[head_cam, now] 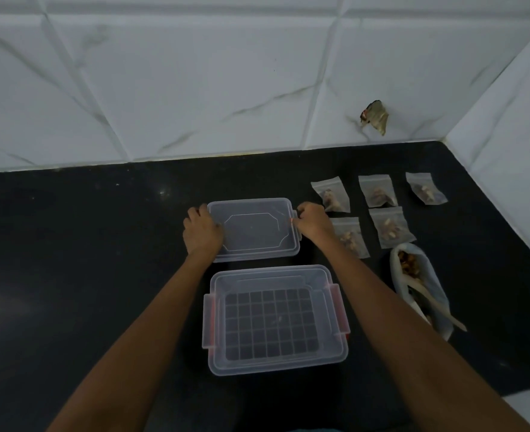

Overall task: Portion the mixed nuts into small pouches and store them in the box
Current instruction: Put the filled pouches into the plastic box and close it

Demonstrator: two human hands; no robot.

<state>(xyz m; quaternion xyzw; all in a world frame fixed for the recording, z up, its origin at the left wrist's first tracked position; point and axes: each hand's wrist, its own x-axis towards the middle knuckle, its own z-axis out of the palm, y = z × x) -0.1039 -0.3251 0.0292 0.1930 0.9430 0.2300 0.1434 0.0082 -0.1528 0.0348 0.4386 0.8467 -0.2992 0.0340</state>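
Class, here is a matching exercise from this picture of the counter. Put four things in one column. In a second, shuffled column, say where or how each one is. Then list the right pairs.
Things
1. lid
2. box
3. small pouches
4. big bag

Place or state
A. open and empty, nearest the person
B. in two rows at the right, each holding nuts
C. held at its two ends by the left hand and the right hand
D. lying open to the right of the box, nuts showing inside

Pairs: 1-C, 2-A, 3-B, 4-D
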